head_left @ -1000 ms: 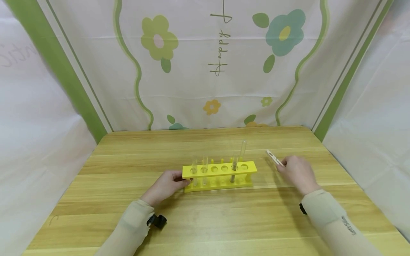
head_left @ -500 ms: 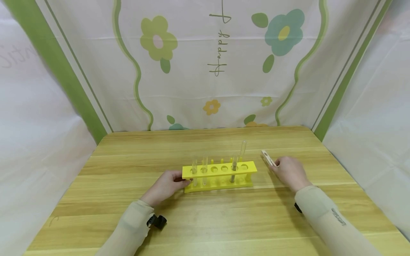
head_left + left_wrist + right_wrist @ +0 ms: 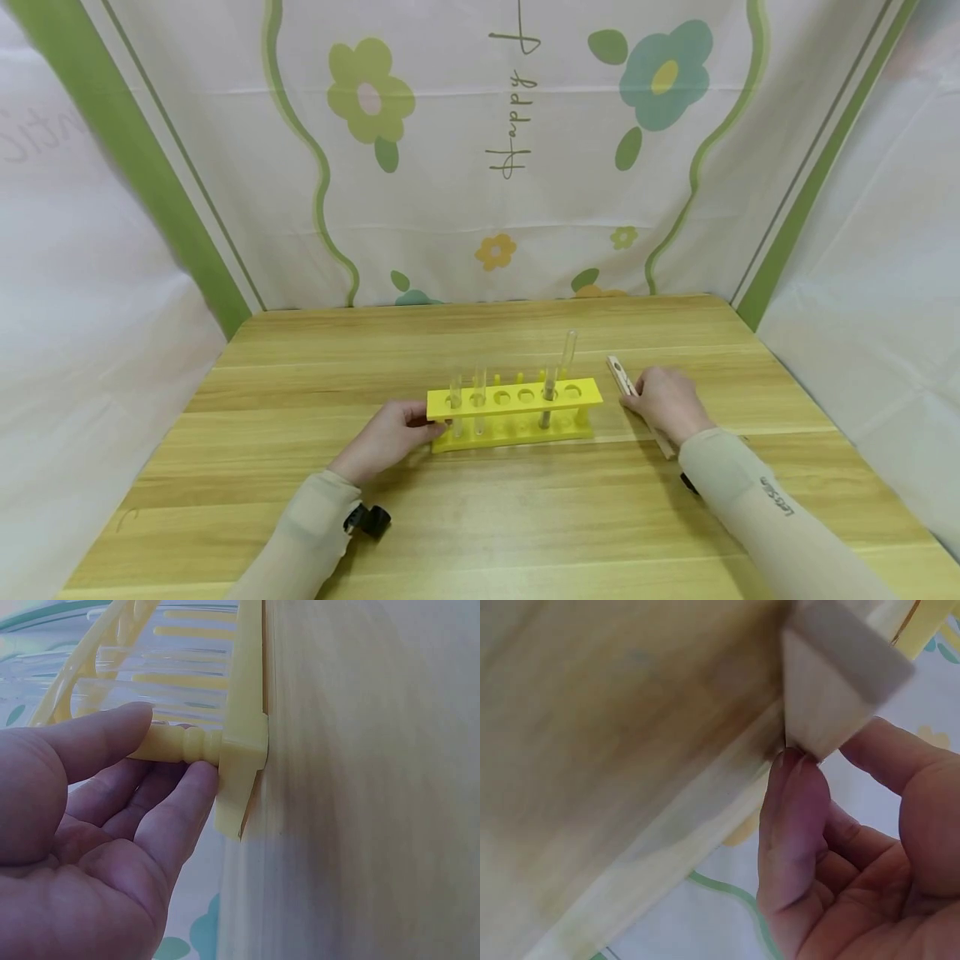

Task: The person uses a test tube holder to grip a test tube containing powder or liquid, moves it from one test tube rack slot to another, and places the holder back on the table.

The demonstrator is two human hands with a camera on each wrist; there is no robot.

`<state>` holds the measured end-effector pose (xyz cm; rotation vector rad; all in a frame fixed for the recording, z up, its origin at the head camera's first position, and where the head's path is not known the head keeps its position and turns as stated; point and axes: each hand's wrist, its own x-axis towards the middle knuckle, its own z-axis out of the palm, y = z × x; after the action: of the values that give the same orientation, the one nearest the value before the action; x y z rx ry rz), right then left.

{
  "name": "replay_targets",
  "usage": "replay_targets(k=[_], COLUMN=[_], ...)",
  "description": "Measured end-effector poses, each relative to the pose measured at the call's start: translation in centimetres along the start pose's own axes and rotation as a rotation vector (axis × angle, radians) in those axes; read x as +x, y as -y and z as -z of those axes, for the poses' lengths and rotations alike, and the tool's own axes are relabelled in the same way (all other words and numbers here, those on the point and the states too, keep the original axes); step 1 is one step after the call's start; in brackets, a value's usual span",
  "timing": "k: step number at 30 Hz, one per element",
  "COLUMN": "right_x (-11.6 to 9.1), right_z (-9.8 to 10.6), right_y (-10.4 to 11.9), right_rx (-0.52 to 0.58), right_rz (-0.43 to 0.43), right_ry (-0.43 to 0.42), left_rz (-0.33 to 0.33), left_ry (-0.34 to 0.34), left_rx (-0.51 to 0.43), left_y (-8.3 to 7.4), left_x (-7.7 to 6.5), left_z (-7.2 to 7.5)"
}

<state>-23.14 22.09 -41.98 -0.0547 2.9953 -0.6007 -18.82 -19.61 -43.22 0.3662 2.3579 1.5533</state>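
Note:
A yellow test tube rack [image 3: 517, 398] stands in the middle of the table. My left hand [image 3: 390, 437] pinches the post [image 3: 169, 742] at its left end between thumb and fingers. Clear test tubes stand in it: two at the left, one [image 3: 551, 385] with something dark inside towards the right. Another test tube [image 3: 570, 348] rises behind the rack's right end. To the right of the rack, my right hand [image 3: 669, 402] holds a wooden test tube holder [image 3: 619, 375] low at the table, its near end [image 3: 825, 690] showing in the right wrist view.
The wood-grain table [image 3: 510, 517] runs back to a white cloth wall [image 3: 450, 183] printed with flowers. Similar cloth walls close off both sides. A black device [image 3: 367, 520] is strapped at the left wrist.
My right hand has moved left with the test tube holder, which now shows on both sides of the hand. The left hand and the rack stay put.

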Motion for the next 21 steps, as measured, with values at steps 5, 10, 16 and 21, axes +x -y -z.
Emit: replay_targets(k=[5,10,16,21], right_x=[0.0,-0.1,-0.4,-0.8], right_z=[0.0,-0.1,0.5,1.8], right_y=[0.0,-0.3,-0.5,-0.3], right_rx=[0.001,0.002,0.0,-0.045], right_rz=[0.0,0.013,0.042,0.044], right_ry=[0.01,0.01,-0.003,-0.028], left_rz=[0.004,0.004,-0.004,-0.005], left_ry=[0.002,0.007,0.014,0.016], left_rx=[0.005,0.003,0.008,0.017], left_y=[0.0,0.0,0.1,0.4], left_x=[0.0,0.2,0.3,0.1], left_z=[0.0,-0.1,0.2,0.6])
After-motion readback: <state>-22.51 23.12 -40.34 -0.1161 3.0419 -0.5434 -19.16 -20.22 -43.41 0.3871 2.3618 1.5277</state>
